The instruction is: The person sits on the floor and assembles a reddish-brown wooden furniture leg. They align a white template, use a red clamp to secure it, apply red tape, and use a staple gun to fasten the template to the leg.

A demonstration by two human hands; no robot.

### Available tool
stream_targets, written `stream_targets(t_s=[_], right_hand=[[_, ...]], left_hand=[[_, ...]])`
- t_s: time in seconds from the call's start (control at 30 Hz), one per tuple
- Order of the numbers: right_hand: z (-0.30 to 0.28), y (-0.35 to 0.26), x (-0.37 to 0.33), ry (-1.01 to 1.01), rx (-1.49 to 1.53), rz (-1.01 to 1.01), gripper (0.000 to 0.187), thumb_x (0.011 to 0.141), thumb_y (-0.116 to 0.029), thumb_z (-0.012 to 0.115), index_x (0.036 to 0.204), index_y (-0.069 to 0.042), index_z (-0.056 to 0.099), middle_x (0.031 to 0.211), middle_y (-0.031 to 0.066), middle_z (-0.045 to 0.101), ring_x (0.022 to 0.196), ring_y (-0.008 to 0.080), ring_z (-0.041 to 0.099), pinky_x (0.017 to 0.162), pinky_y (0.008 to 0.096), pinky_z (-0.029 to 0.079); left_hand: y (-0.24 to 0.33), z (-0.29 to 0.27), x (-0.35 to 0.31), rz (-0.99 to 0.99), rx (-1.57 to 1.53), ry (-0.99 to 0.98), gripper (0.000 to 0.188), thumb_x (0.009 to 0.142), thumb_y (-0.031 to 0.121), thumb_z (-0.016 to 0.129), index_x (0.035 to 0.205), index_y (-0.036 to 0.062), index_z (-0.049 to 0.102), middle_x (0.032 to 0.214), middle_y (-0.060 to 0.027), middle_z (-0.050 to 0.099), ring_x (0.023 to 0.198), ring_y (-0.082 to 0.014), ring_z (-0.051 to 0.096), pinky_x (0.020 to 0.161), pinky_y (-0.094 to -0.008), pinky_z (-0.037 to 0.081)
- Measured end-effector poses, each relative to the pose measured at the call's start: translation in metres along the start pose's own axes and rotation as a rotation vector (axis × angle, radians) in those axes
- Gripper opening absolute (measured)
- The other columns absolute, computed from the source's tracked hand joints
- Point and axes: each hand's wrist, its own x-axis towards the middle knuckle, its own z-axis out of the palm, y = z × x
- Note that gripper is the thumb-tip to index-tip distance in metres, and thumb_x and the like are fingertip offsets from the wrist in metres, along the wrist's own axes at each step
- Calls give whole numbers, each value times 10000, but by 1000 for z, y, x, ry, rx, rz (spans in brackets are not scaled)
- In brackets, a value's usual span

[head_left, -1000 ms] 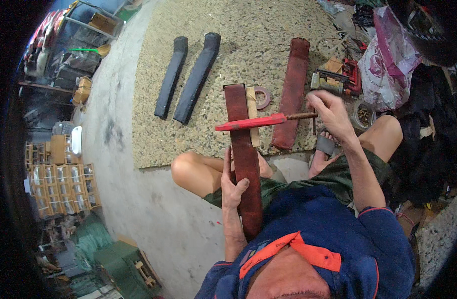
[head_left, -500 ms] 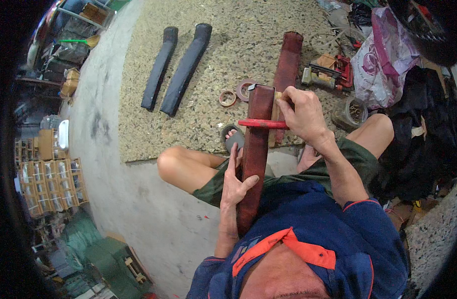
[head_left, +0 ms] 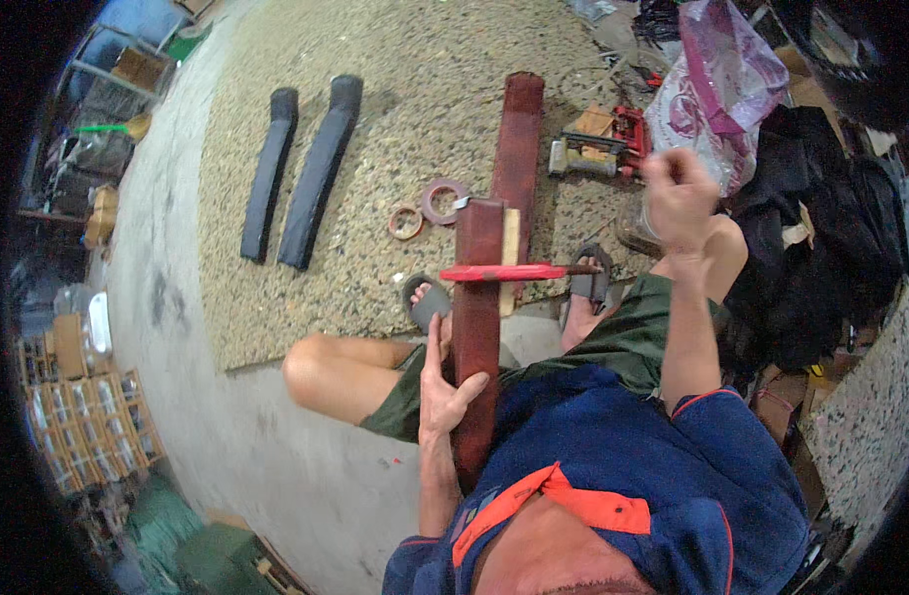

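My left hand (head_left: 443, 395) grips the side of a long, dark red covered post (head_left: 475, 342), its thumb lying across the near face. The post slants up from my lap. A red G-clamp (head_left: 504, 273) lies across it and also spans a pale wooden strip (head_left: 511, 248) along its right side; the clamp's dark screw end points right. My right hand (head_left: 681, 203) is off the clamp, raised over the right knee beside a clear jar (head_left: 635, 234). Motion smears its bent fingers, and whether they hold anything cannot be made out.
Two dark, bent padded pieces (head_left: 319, 174) lie on the speckled foam mat (head_left: 405, 119), near two tape rolls (head_left: 440, 201). Another dark red post (head_left: 519, 129) lies beyond. To the right are more red clamps (head_left: 630, 139), a plastic bag (head_left: 717, 89) and black cloth (head_left: 792, 258).
My right hand has let go by the clamp and moved right, over toward the jar. My left hand keeps its hold on the post. The whole view has shifted somewhat.
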Motion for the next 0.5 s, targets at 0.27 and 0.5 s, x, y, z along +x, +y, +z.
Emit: stream_targets(t_s=[0.27, 0.5], right_hand=[[-153, 70, 39, 462, 588, 369, 212, 1029, -188, 667, 1090, 4, 730, 1034, 104, 752, 938, 196, 713, 888, 350, 569], [12, -67, -162, -1047, 779, 448, 1171, 768, -198, 924, 1669, -74, 186, 1549, 166, 485, 1391, 298, 520, 1115, 444, 478]], left_hand=[[-16, -45, -3, 60, -209, 92, 1189, 827, 539, 848, 1669, -20, 222, 1481, -173, 558, 1278, -260, 612, 1075, -396, 491], [41, -82, 51, 166, -256, 181, 890, 1000, 683, 590, 1558, 13, 409, 1418, -128, 596, 1185, -259, 640, 1045, -419, 516]])
